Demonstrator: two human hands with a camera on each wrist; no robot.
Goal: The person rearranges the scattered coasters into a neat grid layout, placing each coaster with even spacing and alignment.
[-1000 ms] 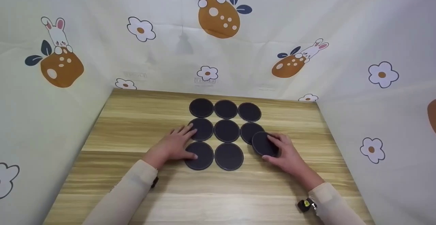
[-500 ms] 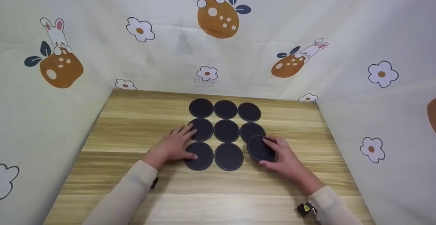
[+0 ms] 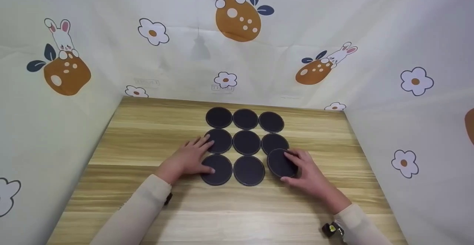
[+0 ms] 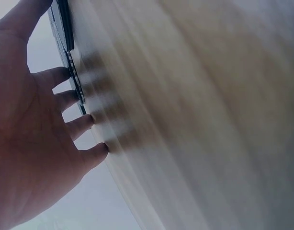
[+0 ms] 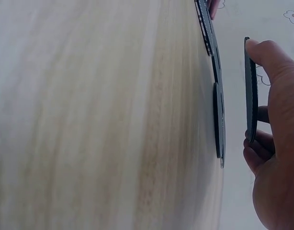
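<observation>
My right hand [image 3: 309, 172] grips a round dark coaster [image 3: 278, 163] by its edge, thumb toward the near side and fingers on the far right. In the right wrist view this coaster [image 5: 251, 96] appears edge-on, raised off the wooden table. In the head view it overlaps the right coaster of the middle row [image 3: 274, 142]. My left hand [image 3: 187, 159] lies spread at the left column, its fingertips on the middle-row left coaster [image 3: 221, 141]. Its thumb touches the front left coaster [image 3: 218, 169]. Beside that one lies the front middle coaster [image 3: 249, 171].
Three coasters form the back row, the central one [image 3: 245, 119] among them. Another coaster [image 3: 247, 142] lies mid-grid. The wooden table [image 3: 229, 215] meets a pale printed curtain [image 3: 177, 63] behind and at both sides.
My right hand has carried its coaster left and toward the near edge, beside the front middle coaster, with only a slight shift in the last half second. My left hand stays put.
</observation>
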